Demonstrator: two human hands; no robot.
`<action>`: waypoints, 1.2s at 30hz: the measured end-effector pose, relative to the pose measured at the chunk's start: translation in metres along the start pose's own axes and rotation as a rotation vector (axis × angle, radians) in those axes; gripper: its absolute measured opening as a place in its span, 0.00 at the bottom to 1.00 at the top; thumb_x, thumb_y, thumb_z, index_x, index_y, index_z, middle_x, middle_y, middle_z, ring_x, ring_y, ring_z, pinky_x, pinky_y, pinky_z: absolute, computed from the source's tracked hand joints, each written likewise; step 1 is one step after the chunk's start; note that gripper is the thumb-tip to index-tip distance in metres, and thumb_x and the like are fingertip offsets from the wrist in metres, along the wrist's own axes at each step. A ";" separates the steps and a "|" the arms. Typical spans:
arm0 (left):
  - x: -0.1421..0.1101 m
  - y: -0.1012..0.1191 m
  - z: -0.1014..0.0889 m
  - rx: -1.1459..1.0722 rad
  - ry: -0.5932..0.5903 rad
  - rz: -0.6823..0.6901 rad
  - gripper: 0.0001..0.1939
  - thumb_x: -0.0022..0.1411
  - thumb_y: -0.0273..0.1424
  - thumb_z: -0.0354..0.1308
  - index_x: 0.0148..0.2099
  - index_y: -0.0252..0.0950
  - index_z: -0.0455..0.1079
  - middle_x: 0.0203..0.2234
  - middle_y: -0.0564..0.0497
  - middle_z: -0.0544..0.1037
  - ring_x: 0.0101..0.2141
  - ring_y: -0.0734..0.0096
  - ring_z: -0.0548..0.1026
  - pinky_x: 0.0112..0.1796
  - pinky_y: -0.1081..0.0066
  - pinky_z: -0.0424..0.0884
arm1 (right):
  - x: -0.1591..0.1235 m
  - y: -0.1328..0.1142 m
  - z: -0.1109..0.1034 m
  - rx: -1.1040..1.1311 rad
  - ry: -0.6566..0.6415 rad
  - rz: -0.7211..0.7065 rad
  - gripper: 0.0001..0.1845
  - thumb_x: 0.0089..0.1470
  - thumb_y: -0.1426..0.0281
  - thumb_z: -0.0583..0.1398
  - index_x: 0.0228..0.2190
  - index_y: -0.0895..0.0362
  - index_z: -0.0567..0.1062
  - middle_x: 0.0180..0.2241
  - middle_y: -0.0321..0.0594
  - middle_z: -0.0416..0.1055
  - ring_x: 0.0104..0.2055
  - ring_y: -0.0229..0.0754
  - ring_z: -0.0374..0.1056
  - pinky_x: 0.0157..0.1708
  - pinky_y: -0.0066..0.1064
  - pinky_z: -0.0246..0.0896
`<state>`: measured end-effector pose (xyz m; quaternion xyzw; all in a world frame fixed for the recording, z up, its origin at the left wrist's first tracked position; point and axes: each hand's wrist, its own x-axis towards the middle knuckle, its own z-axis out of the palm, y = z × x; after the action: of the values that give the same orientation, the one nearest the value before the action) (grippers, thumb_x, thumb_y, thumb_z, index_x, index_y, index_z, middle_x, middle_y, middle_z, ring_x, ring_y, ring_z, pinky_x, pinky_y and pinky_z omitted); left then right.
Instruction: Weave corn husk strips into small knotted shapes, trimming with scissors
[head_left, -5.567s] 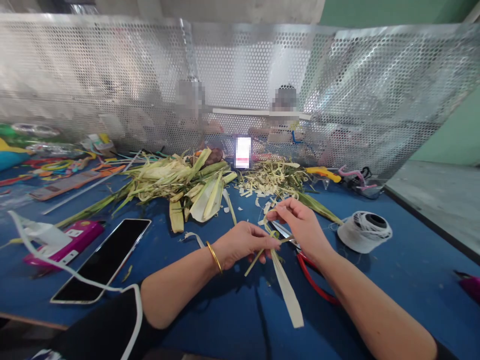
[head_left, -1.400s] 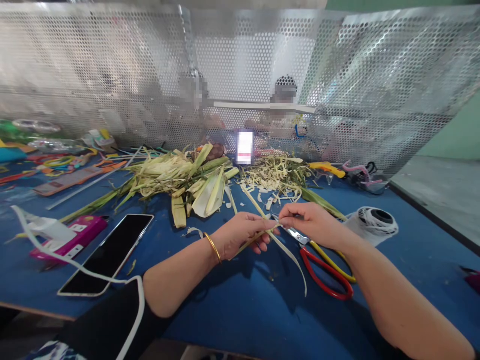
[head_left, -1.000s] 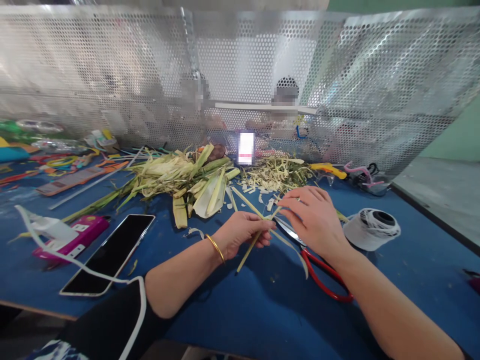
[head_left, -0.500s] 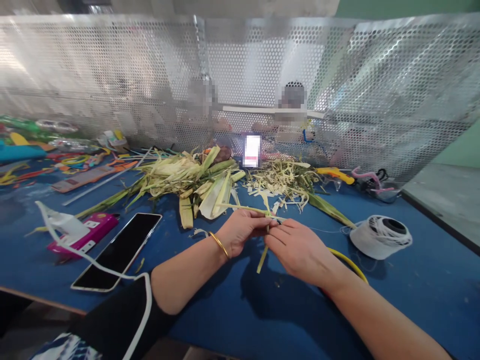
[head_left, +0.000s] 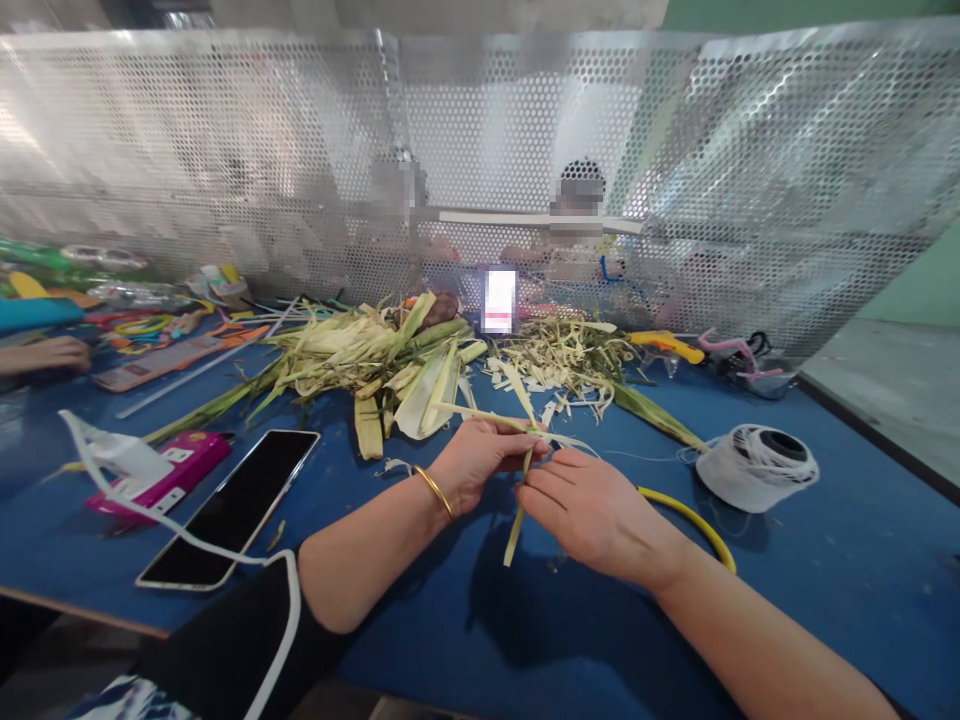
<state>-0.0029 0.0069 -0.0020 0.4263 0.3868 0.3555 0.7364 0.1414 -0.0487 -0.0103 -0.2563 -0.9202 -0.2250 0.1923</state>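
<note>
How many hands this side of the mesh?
3. Left hand and right hand at the strips, centre; a co-worker's hand, left edge. Any behind the mesh are too blurred to count.

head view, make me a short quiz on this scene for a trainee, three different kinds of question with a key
1. What does the left hand pinch? a) the yellow tool; b) pale leaf strips; c) the white plug.
2. True or false: from the wearer's view, the white thread spool stands left of the pile of long leaves.
3. Fill in: the gold bangle is worn on the person's ____ side.

Key: 1 b; 2 false, it stands to the right; 3 left.
</note>
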 end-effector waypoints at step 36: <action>-0.015 -0.001 0.009 0.653 -0.295 0.004 0.14 0.52 0.38 0.59 0.22 0.33 0.72 0.13 0.56 0.67 0.16 0.81 0.61 0.18 0.78 0.54 | 0.000 0.017 -0.004 0.934 0.163 1.135 0.12 0.47 0.64 0.59 0.18 0.56 0.67 0.19 0.32 0.63 0.23 0.36 0.59 0.25 0.29 0.54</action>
<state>-0.0014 -0.0101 0.0040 0.6866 0.3685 0.1494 0.6086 0.1518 -0.0374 -0.0019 -0.5668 -0.6287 0.3056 0.4359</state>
